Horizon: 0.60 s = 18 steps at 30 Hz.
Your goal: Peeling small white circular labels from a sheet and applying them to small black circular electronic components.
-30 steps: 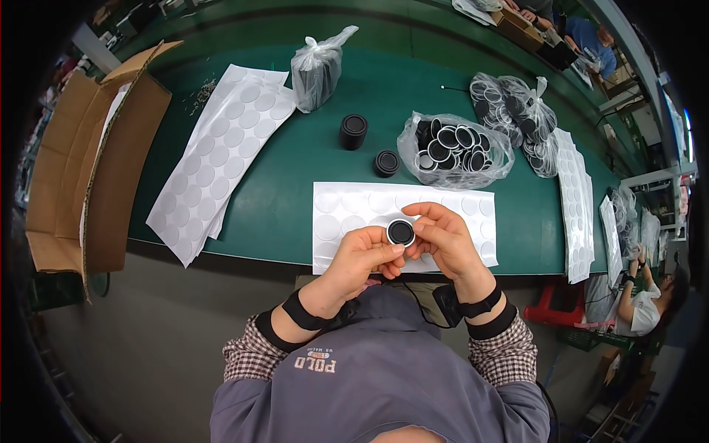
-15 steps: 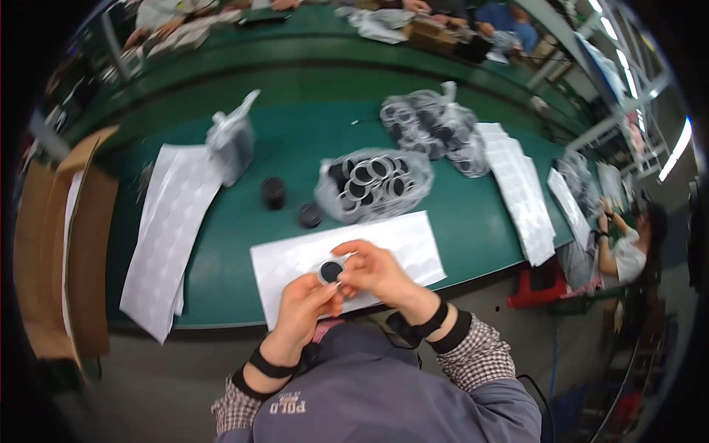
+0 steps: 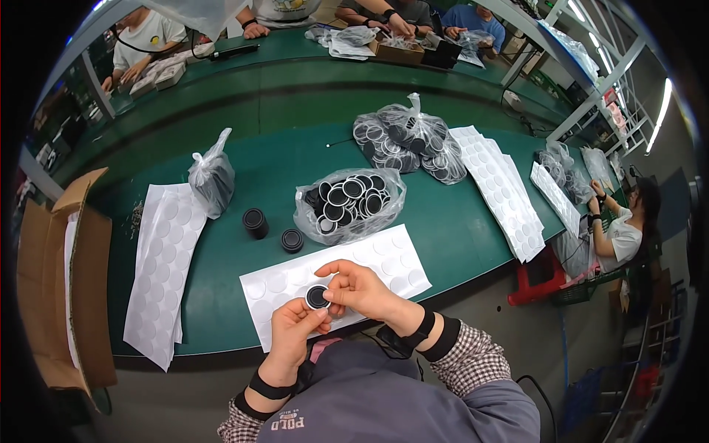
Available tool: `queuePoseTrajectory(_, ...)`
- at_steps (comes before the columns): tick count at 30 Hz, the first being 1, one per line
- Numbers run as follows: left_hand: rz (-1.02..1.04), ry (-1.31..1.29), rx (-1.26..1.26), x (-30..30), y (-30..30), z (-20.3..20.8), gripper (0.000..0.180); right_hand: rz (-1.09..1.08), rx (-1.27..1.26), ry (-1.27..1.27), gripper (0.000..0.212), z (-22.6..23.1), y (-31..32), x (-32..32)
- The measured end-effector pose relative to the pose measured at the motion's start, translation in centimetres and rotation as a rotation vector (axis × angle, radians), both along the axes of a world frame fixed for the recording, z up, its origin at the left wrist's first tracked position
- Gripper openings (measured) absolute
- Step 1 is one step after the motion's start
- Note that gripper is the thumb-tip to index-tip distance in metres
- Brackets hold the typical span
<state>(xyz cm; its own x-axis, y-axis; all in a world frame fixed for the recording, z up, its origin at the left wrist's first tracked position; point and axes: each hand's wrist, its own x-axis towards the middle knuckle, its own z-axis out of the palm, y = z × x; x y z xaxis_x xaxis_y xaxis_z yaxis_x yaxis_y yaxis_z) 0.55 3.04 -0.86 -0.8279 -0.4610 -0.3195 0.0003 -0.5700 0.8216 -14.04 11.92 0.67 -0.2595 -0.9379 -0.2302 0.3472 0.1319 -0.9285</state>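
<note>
Between the fingertips of both hands is a round black disc (image 3: 317, 297) with a white rim, its flat face turned up. My left hand (image 3: 294, 328) pinches its lower edge between thumb and fingers. From the right, my right hand (image 3: 362, 292) grips the disc's other edge with thumb and fingertips. Under the hands lies a white sheet of round stickers (image 3: 397, 257) at the table's near edge. Just beyond it stand a short stack of black discs (image 3: 292, 241) and a taller stack (image 3: 255, 223). An open clear bag (image 3: 310, 221) holds many white-rimmed discs.
Tied bags of discs (image 3: 384, 144) sit farther back; another tied bag (image 3: 213, 183) rests at the left. More sticker sheets lie at the left (image 3: 164, 277) and right (image 3: 502, 196). A cardboard box (image 3: 92, 288) flanks the table. Co-workers sit across and at the right (image 3: 624, 240).
The whole view has shifted, so the table appears lower and more of the people opposite shows. Both hands keep hold of the disc, whose face now appears more squarely turned up.
</note>
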Motion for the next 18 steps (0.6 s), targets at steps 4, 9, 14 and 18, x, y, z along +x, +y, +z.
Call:
queuePoseTrajectory(4, -0.010, 0.024, 0.040, 0.14, 0.07, -0.11, 0.005, 0.009, -0.010, -0.014, 0.033, -0.22, 0.13, 0.06)
queuePoseTrajectory(9, -0.029, 0.023, 0.070, 0.08, 0.12, 0.41, 0.006, 0.007, -0.012, -0.087, 0.031, -0.15, 0.34, -0.22)
queuePoseTrajectory(14, -0.064, 0.046, 0.109, 0.16, -0.14, 0.22, 0.006, -0.003, 0.009, -0.031, 0.026, -0.11, 0.25, -0.13)
queuePoseTrajectory(18, -0.059, 0.018, 0.125, 0.17, -0.10, 0.11, 0.006, 0.003, 0.023, -0.039, 0.024, -0.57, 0.25, -0.34)
